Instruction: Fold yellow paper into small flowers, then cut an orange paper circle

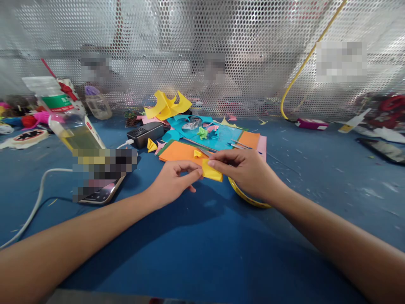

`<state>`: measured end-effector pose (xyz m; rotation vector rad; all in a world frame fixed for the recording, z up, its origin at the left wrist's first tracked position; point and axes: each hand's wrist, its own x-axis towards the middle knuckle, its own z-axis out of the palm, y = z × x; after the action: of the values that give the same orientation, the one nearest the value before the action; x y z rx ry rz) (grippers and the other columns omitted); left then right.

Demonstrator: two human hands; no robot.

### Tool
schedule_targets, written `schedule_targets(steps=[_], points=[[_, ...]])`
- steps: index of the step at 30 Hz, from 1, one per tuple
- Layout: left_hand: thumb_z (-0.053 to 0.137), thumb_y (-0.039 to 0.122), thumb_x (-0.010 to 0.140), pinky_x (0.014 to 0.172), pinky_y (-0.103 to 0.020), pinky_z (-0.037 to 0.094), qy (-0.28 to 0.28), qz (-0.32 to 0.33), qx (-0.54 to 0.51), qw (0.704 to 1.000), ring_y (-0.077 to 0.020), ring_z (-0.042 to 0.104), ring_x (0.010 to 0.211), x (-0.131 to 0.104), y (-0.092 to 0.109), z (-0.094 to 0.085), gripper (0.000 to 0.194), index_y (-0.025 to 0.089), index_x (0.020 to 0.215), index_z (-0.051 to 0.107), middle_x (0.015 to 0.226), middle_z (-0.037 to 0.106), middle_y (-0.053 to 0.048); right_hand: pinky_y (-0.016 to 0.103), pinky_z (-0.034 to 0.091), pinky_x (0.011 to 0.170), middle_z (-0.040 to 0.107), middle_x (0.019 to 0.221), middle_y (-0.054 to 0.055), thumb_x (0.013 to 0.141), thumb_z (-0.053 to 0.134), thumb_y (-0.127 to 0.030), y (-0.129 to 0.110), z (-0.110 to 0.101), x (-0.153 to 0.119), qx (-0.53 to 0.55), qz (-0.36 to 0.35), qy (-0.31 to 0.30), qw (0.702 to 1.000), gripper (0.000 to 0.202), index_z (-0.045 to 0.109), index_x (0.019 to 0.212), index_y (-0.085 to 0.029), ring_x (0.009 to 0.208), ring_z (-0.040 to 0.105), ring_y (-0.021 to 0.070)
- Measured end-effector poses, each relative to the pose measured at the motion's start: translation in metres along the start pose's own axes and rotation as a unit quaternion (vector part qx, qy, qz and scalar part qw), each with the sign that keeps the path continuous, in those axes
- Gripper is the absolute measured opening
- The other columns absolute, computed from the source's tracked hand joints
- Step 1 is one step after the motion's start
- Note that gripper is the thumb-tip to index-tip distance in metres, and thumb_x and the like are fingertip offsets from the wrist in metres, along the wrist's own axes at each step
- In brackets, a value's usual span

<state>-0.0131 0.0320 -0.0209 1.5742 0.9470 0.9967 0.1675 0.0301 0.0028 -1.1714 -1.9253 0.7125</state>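
Observation:
A small piece of folded yellow paper [211, 172] is held above the blue table between my two hands. My left hand [177, 179] pinches its left edge between thumb and fingertips. From the other side, my right hand [248, 169] grips its upper part with thumb and forefinger. Beneath my right hand lies a yellow ring-shaped object [248, 200], partly hidden by the palm. Just behind the paper are a stack of orange sheets [179, 151], a small folded yellow piece [198, 154] and what looks like a scissor blade [205, 153].
Blue paper [221, 135], yellow offcuts [167, 105] and a green folded piece [202, 133] lie farther back. A black box-shaped device [145, 134], a phone [104, 192] and a tilted bottle [69, 114] stand left. A perforated metal screen [183, 38] closes the table's far side.

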Motion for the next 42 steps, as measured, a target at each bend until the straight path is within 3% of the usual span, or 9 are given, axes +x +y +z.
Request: schedule_targets(steps=[4,10,31,42], points=[[0.063,0.034,0.073,0.05,-0.02,0.055,0.025,0.024,0.002,0.999,-0.012,0.055,0.069,0.0001,0.0019,-0.0016,0.023,0.014,0.085,0.066,0.081,0.063,-0.003,0.023,0.04,0.054,0.067,0.07,0.0,0.08,0.056,-0.034,0.002,0.0009,-0.0008,-0.025,-0.022,-0.007,0.999,0.02,0.069,0.077,-0.018,0.061,0.055,0.0116],[0.06,0.028,0.076,0.049,-0.017,0.053,0.053,0.058,0.094,0.992,-0.009,0.056,0.058,-0.0026,0.0041,-0.0009,0.017,0.013,0.076,0.067,0.075,0.066,-0.003,0.024,0.043,0.056,0.069,0.07,0.001,0.078,0.058,-0.03,-0.0031,0.0039,-0.0036,-0.028,-0.022,-0.016,0.999,0.017,0.071,0.079,-0.019,0.063,0.059,0.0136],[0.062,0.028,0.073,0.048,-0.016,0.046,0.05,0.047,0.137,0.988,-0.0081,0.055,0.053,-0.0055,0.0046,0.0003,0.014,0.014,0.072,0.066,0.068,0.064,-0.002,0.024,0.04,0.055,0.069,0.072,0.002,0.082,0.052,-0.033,-0.0014,0.0017,-0.0019,-0.06,0.003,-0.085,0.995,0.024,0.071,0.082,-0.017,0.063,0.057,0.0138],[0.064,0.033,0.071,0.049,-0.02,0.054,0.07,0.007,0.086,0.994,-0.0116,0.059,0.055,-0.003,0.0019,0.0014,0.021,0.013,0.074,0.07,0.072,0.069,-0.004,0.022,0.038,0.048,0.066,0.062,0.0,0.079,0.056,-0.029,-0.0027,0.0023,-0.0038,-0.077,-0.002,-0.055,0.996,0.019,0.072,0.075,-0.019,0.055,0.054,0.0121]])
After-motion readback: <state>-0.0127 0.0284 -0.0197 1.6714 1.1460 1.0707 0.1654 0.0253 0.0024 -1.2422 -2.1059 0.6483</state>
